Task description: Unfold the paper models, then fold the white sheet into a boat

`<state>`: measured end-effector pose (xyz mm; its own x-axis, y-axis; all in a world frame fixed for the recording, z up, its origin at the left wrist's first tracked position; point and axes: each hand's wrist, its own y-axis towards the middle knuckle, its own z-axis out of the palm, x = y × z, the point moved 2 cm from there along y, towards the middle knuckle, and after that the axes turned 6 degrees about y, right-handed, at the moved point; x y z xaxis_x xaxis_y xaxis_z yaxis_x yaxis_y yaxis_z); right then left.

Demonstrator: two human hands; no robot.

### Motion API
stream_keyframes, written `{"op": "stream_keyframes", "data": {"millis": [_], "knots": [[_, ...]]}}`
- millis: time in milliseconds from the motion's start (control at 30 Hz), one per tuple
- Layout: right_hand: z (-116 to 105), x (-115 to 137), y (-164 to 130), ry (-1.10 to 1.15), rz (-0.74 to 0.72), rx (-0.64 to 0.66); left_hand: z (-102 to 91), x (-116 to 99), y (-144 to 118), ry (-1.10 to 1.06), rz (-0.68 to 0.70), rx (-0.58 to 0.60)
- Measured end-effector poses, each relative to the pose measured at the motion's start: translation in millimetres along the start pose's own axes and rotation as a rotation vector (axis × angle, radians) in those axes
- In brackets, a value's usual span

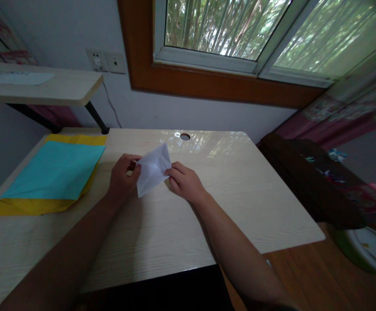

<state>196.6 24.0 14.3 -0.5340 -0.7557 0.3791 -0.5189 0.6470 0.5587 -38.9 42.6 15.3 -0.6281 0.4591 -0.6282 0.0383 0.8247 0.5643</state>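
Observation:
A folded sheet of white paper [153, 169] is held up between my two hands, a little above the desk [239, 194]. My left hand [123, 175] pinches its left edge between thumb and fingers. On the other side, my right hand [185, 181] grips the right edge near a folded corner. Crease lines run across the paper's face, and its top corner points up and away from me. The fingertips behind the paper are hidden.
Cyan paper [58, 170] lies over yellow paper [29, 207] at the desk's left. A raised shelf [74, 88] on black legs stands behind them. The desk has a round cable hole [184, 137] near the wall. Right of it stands a dark wooden cabinet [311, 190].

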Motion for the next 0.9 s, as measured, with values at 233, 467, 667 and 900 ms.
{"op": "stream_keyframes", "data": {"millis": [233, 467, 667, 900], "knots": [[-4, 2, 1, 0.004, -0.017, -0.033, 6.8, 12, 1, -0.118, -0.170, 0.135], [-4, -1, 0, 0.082, 0.008, -0.130, 8.0, 20, 0, -0.208, -0.232, 0.196], [-4, -7, -2, 0.184, 0.066, -0.240, 6.9, 15, 3, -0.292, -0.291, 0.212], [-6, -9, -3, 0.254, 0.119, -0.294, 6.3, 13, 3, -0.369, -0.312, 0.218]]}}
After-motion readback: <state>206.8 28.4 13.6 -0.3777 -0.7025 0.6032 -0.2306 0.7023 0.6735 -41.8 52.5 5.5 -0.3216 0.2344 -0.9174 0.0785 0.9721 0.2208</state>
